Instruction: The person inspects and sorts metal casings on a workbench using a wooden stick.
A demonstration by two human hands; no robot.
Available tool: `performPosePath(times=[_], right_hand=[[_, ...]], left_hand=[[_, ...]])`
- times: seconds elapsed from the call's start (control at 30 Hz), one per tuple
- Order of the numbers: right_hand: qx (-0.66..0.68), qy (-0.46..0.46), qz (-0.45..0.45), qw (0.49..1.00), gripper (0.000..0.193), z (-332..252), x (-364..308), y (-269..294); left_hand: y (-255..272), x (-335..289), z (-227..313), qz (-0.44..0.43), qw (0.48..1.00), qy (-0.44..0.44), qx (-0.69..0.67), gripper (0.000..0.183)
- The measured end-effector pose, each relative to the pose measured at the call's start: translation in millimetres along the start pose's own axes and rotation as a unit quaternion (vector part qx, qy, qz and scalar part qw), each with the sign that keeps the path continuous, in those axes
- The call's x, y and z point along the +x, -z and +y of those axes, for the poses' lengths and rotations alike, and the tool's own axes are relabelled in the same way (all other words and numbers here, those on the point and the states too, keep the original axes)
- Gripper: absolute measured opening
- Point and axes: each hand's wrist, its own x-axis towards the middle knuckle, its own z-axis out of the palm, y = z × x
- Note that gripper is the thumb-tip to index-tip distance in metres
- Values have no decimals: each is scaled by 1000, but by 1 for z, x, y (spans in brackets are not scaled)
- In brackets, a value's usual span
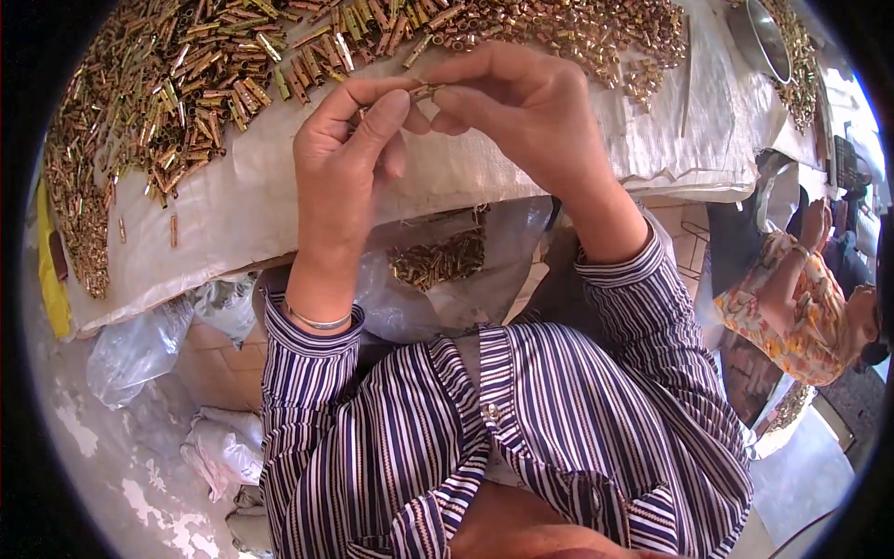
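My left hand and my right hand meet over the near edge of the table. Between their pinched fingertips is a small brass-coloured metal piece, mostly covered by the fingers, so its exact shape is hard to make out. Beyond my left hand spreads a heap of slender brass-coloured metal tubes. Past my right hand lies a pile of shorter, shiny gold-coloured metal parts.
Pale sheeting covers the table. A metal bowl sits at the far right. Below the table edge, clear plastic holds more metal pieces. At right, another person in a floral top sits nearby. Plastic bags hang at left.
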Motion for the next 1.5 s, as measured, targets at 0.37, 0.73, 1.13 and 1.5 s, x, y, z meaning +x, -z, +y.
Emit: performPosePath(times=[0.37,0.73,1.13,1.5], right_hand=[[18,-50,-17,998,12,-3,2,5],[172,-64,-117,976,11,9,2,13],[404,-120,-235,876,7,6,-13,-2],[-486,122,36,865,16,23,6,34]], left_hand=[[5,0,5,-32,998,49,-20,17],[2,-6,7,-42,999,15,27,14],[10,-13,15,-154,981,92,-67,23],[-5,20,8,119,958,169,-198,17]])
